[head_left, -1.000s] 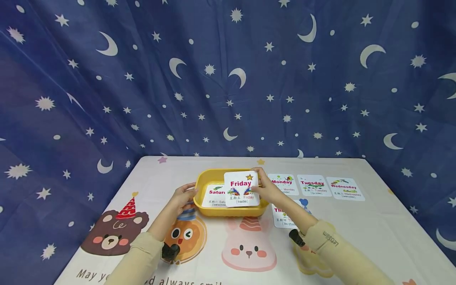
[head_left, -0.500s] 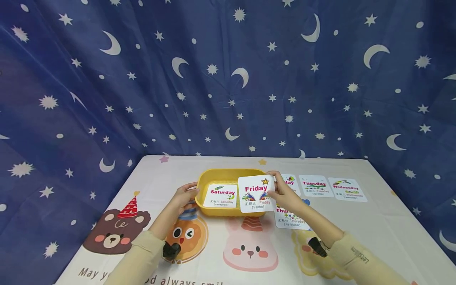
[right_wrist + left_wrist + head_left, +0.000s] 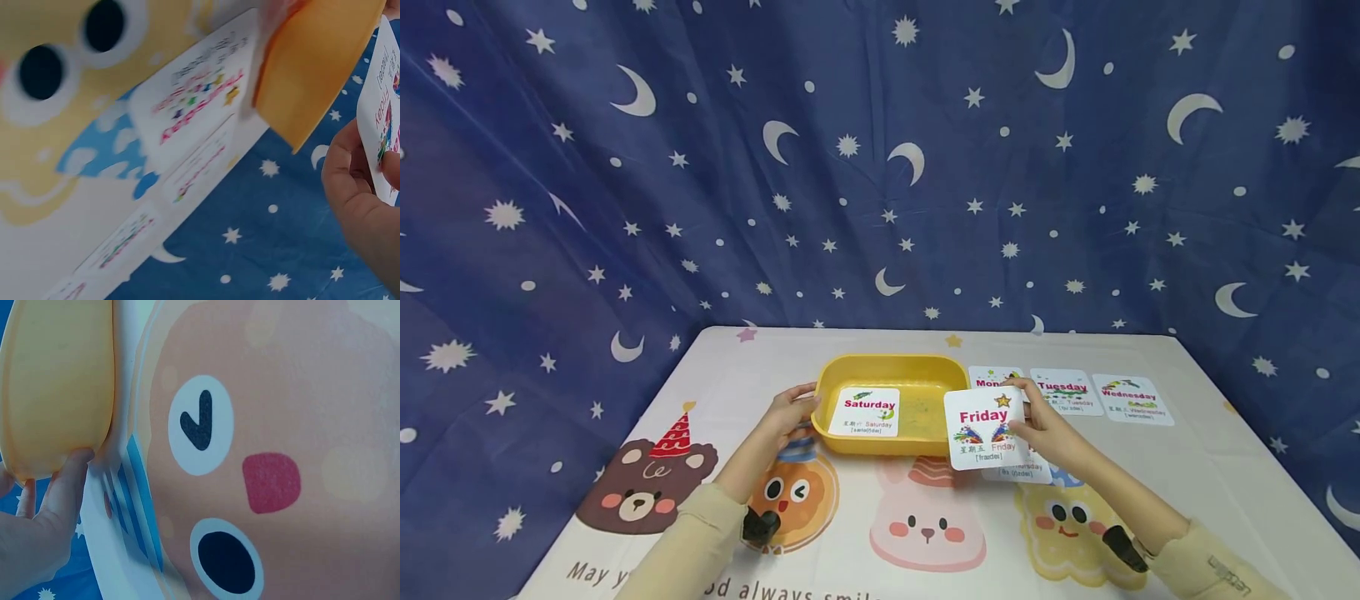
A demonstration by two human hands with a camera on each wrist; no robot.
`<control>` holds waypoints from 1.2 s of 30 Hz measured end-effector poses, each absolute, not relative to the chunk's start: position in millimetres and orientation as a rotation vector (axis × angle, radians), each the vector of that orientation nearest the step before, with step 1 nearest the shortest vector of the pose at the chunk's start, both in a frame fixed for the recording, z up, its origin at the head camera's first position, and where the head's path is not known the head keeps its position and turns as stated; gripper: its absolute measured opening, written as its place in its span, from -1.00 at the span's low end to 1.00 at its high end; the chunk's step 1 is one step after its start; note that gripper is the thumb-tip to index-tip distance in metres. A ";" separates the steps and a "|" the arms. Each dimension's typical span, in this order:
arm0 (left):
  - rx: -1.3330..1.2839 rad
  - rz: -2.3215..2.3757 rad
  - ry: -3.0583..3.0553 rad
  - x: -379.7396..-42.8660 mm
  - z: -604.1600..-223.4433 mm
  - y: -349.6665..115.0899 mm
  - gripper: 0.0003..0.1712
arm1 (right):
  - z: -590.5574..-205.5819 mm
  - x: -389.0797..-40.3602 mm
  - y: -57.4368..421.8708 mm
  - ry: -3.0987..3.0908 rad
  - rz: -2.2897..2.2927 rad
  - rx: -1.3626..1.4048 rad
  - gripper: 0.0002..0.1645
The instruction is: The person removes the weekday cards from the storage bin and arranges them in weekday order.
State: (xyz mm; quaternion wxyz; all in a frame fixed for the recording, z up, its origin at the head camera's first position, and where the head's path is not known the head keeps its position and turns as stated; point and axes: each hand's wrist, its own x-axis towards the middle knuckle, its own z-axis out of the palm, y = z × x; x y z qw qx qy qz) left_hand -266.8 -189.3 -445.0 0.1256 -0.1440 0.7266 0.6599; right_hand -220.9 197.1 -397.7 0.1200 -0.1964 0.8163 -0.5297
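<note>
My right hand [image 3: 1047,427] pinches a white "Friday" flash card [image 3: 988,432] by its right edge, thumb on the printed face. The card is raised to the right of a yellow plastic basin [image 3: 883,447], overlapping the "Thursday" card [image 3: 1028,477] and the corner of the "Monday" card [image 3: 992,375] in the head view. My left hand [image 3: 787,417] holds the basin's left end; in the left wrist view its fingers [image 3: 65,481] press against the basin wall [image 3: 56,387]. A "Saturday" card [image 3: 867,414] lies inside the basin, on the left.
"Tuesday" [image 3: 1066,392] and "Wednesday" [image 3: 1131,398] cards lie in a row to the right of Monday. The tablecloth [image 3: 925,517] has printed cartoon animals and faces. A blue curtain [image 3: 880,167] with moons and stars hangs behind the table.
My right hand has carried the Friday card rightward and slightly toward me, out from over the basin, uncovering the Saturday card. The left hand stays at the basin's left end.
</note>
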 end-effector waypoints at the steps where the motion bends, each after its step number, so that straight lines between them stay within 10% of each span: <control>1: -0.416 1.920 2.116 -266.7 -445.2 -189.4 -0.45 | -398.5 -219.9 200.3 2.390 -1.544 -0.567 -0.40; 36: -0.409 1.921 2.133 -268.2 -448.5 -190.3 -0.48 | -436.2 -226.4 322.3 2.469 -1.350 -0.161 -0.20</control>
